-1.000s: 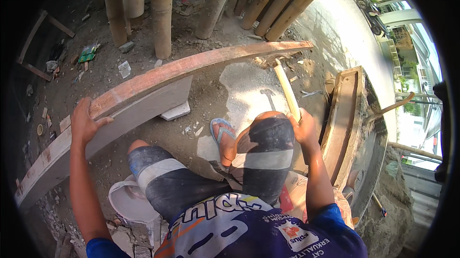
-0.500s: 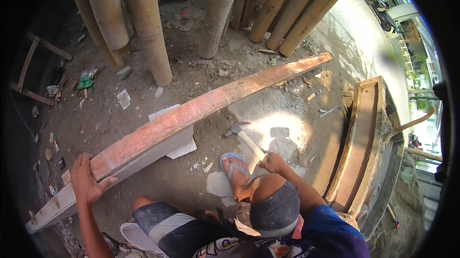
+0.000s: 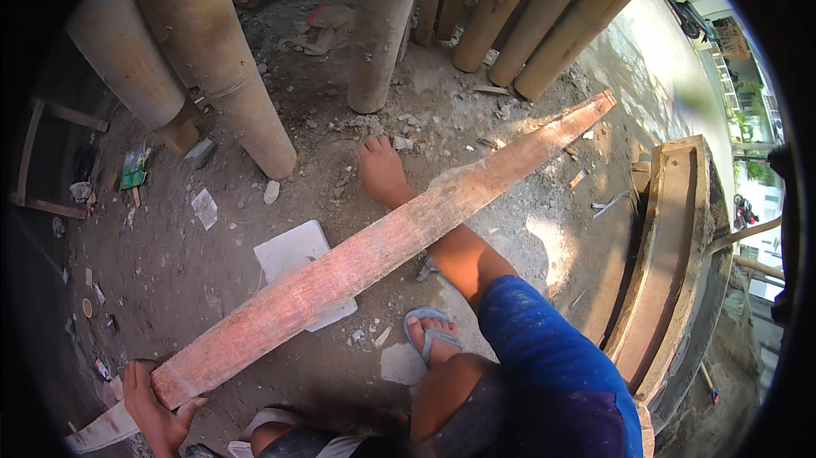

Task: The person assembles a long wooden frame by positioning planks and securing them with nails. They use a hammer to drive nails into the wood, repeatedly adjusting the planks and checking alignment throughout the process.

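Wooden plank (image 3: 297, 296) is clasped near its left end by the left hand (image 3: 158, 411), seemingly for steadiness; the right hand (image 3: 382, 172) reaches underneath, its grip I cannot tell

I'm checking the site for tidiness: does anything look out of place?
Yes: a green wrapper and a pale scrap lie on the ground beyond the board, toward the left. They look like stray litter, apart from the work.
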Demonstrator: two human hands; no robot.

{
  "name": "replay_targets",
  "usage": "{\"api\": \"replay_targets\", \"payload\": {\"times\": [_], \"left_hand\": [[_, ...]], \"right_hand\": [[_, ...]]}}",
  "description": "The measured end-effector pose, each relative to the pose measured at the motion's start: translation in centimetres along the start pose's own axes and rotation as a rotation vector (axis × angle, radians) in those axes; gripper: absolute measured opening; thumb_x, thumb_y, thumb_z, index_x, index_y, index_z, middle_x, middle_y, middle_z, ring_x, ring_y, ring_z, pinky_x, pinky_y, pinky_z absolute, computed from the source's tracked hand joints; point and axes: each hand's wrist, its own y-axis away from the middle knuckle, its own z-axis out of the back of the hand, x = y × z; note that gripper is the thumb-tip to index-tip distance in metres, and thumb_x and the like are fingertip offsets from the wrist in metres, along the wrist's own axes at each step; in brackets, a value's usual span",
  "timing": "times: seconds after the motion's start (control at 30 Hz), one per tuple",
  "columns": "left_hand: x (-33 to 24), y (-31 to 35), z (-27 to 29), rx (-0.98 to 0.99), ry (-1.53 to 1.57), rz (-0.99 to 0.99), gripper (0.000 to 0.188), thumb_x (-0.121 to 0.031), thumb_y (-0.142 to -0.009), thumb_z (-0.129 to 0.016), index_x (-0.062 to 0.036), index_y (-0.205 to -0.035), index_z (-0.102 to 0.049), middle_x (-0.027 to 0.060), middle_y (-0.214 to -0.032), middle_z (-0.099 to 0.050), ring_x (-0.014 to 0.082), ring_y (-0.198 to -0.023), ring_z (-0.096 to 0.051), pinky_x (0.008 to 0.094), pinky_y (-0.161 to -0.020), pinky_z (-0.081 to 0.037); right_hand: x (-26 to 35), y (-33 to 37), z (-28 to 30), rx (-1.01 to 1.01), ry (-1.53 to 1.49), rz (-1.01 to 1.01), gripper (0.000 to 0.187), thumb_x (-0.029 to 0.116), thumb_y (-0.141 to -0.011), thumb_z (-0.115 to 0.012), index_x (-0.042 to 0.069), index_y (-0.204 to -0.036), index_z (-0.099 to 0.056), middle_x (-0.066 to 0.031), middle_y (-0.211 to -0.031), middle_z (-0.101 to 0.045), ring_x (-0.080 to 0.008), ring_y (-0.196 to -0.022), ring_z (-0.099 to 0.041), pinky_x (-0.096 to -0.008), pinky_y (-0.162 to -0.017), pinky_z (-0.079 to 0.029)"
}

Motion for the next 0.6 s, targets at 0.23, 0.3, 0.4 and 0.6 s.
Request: {"api": "replay_targets", "payload": {"times": [0.23,0.3,0.4,0.6], "left_hand": [[-0.6,-0.5,1.1,0.153,0.086,0.053,0.091,-0.072,-0.076,-0.077,0.0080,-0.112,-0.053,0.0198,-0.104,-0.052,0.0375,-0.097,-0.054,0.0495,-0.087,-0.044],[-0.7,-0.9,1.6,0.153,0.009,-0.091,0.083,-0.065,-0.081,-0.082,0.0034,-0.124,-0.066,0.0252,-0.114,-0.067,0.0456,-0.107,-0.064,0.0531,-0.094,-0.051],[-0.4,-0.9,1.7,0.107,0.074,-0.058,0.082,-0.066,-0.075,-0.085,0.0006,-0.119,-0.066,0.0230,-0.105,-0.065,0.0439,-0.099,-0.062,0.0514,-0.089,-0.050],[0.9,0.0,1.5,0.104,0.070,-0.076,0.086,-0.066,-0.076,-0.085,-0.0011,-0.129,-0.064,0.0217,-0.111,-0.066,0.0410,-0.101,-0.063,0.0524,-0.091,-0.050]], "right_hand": [[1.0,-5.7,-4.4,0.123,0.192,-0.050,0.023,0.016,-0.093,-0.060,0.010,-0.110,-0.073,-0.0070,-0.116,-0.066,-0.0285,-0.118,-0.058,-0.0433,-0.093,-0.046],[0.7,-5.9,-5.1,0.115,0.207,-0.044,0.022,0.017,-0.093,-0.059,0.011,-0.108,-0.074,-0.0075,-0.114,-0.068,-0.0286,-0.118,-0.058,-0.0434,-0.092,-0.046],[0.4,-6.2,-5.5,0.099,0.197,-0.065,0.022,0.018,-0.093,-0.059,0.009,-0.107,-0.074,-0.0108,-0.110,-0.069,-0.0297,-0.116,-0.058,-0.0439,-0.092,-0.047],[2.0,-3.7,-4.9,0.010,0.112,-0.159,0.024,0.019,-0.092,-0.059,0.003,-0.108,-0.068,-0.0152,-0.111,-0.066,-0.0309,-0.113,-0.059,-0.0443,-0.090,-0.048]]}}
